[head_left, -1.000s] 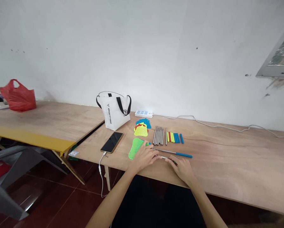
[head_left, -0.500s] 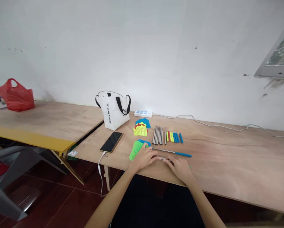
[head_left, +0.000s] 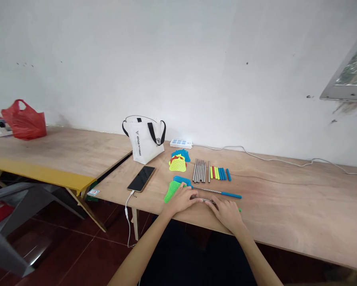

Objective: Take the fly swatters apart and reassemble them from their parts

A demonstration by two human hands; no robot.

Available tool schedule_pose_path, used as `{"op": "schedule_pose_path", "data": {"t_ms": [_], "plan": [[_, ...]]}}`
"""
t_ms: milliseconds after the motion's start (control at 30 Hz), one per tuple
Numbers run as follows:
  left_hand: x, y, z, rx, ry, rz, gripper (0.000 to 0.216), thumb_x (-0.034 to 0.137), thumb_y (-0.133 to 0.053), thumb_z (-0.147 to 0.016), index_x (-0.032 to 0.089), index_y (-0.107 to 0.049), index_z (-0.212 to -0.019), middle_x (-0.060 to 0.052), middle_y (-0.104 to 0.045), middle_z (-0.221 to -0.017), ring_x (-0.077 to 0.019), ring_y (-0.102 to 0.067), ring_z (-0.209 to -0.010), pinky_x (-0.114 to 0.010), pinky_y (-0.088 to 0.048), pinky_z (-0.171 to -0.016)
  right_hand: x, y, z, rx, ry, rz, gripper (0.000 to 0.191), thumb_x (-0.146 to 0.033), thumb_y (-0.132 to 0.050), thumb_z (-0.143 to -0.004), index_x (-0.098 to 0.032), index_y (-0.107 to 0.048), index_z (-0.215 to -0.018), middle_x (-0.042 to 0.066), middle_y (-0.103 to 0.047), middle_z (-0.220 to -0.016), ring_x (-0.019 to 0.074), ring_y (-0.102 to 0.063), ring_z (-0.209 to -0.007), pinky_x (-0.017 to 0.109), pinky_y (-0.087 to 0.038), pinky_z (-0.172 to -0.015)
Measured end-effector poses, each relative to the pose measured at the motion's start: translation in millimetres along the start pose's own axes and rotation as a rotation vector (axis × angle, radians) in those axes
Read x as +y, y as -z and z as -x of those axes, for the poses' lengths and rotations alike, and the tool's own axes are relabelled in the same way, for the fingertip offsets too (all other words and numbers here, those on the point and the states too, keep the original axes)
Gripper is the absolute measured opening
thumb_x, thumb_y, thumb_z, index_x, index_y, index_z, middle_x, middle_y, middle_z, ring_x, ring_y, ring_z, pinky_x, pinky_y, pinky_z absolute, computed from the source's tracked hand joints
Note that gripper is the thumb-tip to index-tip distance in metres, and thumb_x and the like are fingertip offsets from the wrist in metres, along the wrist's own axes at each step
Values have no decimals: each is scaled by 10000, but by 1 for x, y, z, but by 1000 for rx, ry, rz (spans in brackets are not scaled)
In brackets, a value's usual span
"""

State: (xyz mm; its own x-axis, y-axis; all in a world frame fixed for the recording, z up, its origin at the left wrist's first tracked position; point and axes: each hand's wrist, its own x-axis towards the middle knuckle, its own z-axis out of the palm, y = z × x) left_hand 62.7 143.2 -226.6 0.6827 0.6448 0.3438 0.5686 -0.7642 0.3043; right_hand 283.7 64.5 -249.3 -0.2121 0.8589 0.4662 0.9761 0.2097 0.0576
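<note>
My left hand and my right hand lie close together at the near edge of the wooden table, both gripping a thin metal rod between them. A green mesh swatter head pokes out from under my left hand, and a green handle tip shows past my right hand. Just behind lies another swatter with a blue head, metal rod and blue handle. Farther back are a row of metal rods, a row of coloured handles and a pile of mesh heads.
A phone on a white cable lies left of my hands. A white tote bag and a power strip stand near the wall. A second table to the left carries a red plastic bag.
The green mesh head has shifted slightly right and nearer under my left hand, and a green handle tip has come into view beyond my right hand. Both hands stay on the rod.
</note>
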Motion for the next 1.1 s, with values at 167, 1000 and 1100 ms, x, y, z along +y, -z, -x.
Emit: {"op": "schedule_pose_path", "data": {"t_ms": [167, 1000, 1100], "plan": [[-1, -2, 1, 10, 7, 23, 394, 570, -563, -965, 205, -641, -840, 19, -682, -862, -176, -617, -934, -358, -334, -1026, 0, 2, -1, -10, 25, -14, 563, -532, -208, -1084, -238, -667, -940, 55, -715, -685, 226, -692, -624, 303, -252, -537], [-1, -4, 2, 101, -122, -118, 460, 567, -479, -998, 193, -681, -823, 3, -709, -827, -168, -611, -900, -348, -328, -1000, 5, 0, -3, -207, -19, -72, 524, -502, -249, -1086, -246, -706, -1100, 59, -763, -904, 240, -716, -779, 309, -346, -599], [-1, -2, 2, 96, -126, -129, 463, 568, -480, -999, 192, -683, -819, 2, -710, -819, -169, -613, -906, -351, -324, -993, 9, 0, -4, -187, -25, -135, 526, -541, -284, -1074, -254, -725, -1052, 52, -761, -870, 243, -718, -778, 305, -378, -605]]}}
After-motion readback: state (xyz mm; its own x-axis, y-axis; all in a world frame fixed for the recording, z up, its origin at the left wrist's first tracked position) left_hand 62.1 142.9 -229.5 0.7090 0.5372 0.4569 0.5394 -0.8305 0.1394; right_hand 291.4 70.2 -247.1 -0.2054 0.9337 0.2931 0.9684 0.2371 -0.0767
